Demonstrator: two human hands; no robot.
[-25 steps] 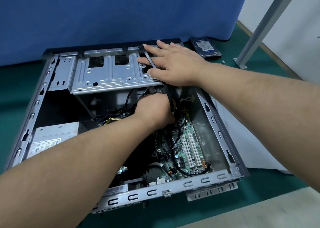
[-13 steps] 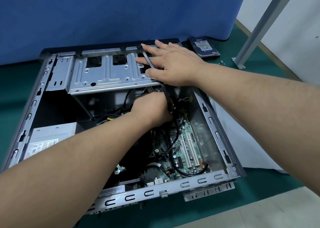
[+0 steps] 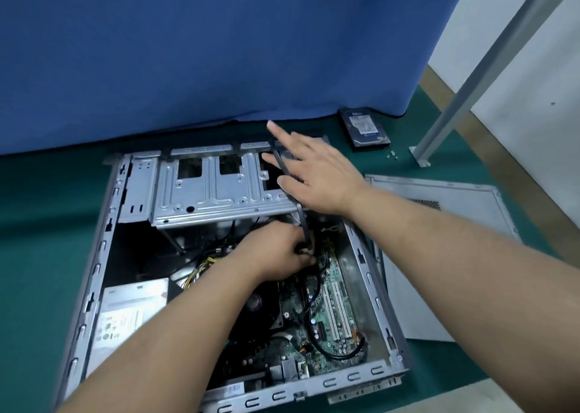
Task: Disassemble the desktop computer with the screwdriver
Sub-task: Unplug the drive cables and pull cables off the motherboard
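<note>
An open grey desktop case point(image 3: 373, 274) lies on its side on a green mat. Inside are the green motherboard point(image 3: 326, 312), a power supply point(image 3: 125, 312) at the left and a metal drive cage point(image 3: 207, 193) at the back. My left hand point(image 3: 276, 252) reaches down inside, below the cage, and pinches the lower end of a flat black cable point(image 3: 303, 221). My right hand point(image 3: 317, 167) lies above the cage's right end with fingers spread and straight, the cable passing under them. No screwdriver is in view.
A removed hard drive point(image 3: 365, 127) lies at the back right, with a few loose screws point(image 3: 392, 155) beside it. The detached side panel point(image 3: 445, 224) lies right of the case. A blue partition point(image 3: 219, 51) stands behind and a grey metal post point(image 3: 464, 98) rises at right.
The view has pulled back and shifted. My right hand has lifted and spread its fingers over the cage. My left hand stays low inside the case at the cable's end.
</note>
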